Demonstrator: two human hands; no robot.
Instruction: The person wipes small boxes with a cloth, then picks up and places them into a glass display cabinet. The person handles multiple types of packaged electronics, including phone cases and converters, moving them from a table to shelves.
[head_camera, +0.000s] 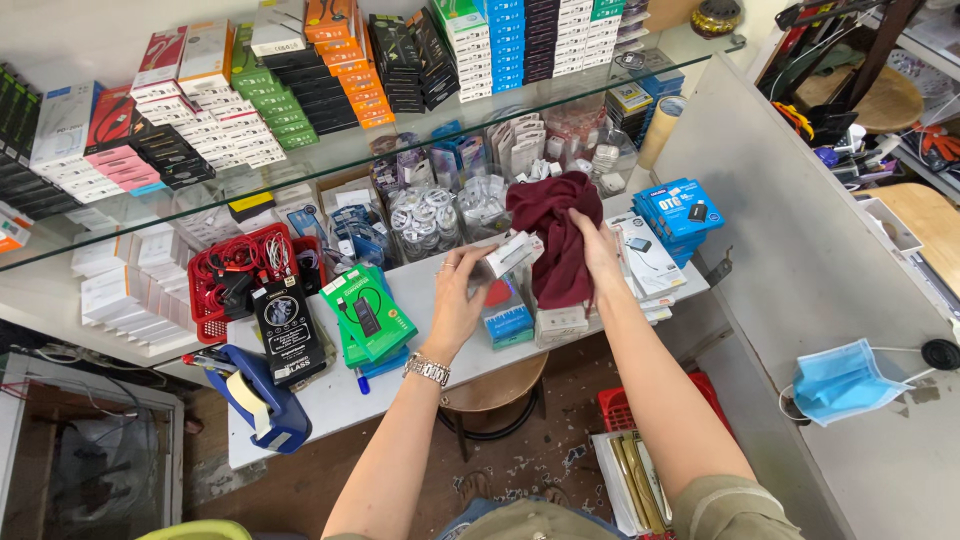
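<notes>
Here, the left hand (458, 290) pinches a small white box (512, 252) at its near end; its long axis runs toward the dark red cloth (552, 235), which the right hand (600, 250) clasps, just beside.

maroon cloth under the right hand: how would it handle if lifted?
Maroon cloth is bunched and draped in folds, so it is probably floppy and would sag off the right hand. It looks light for its bulk. Matte weave suggests it is not slippery, though it could snag the small boxes underneath.
</notes>
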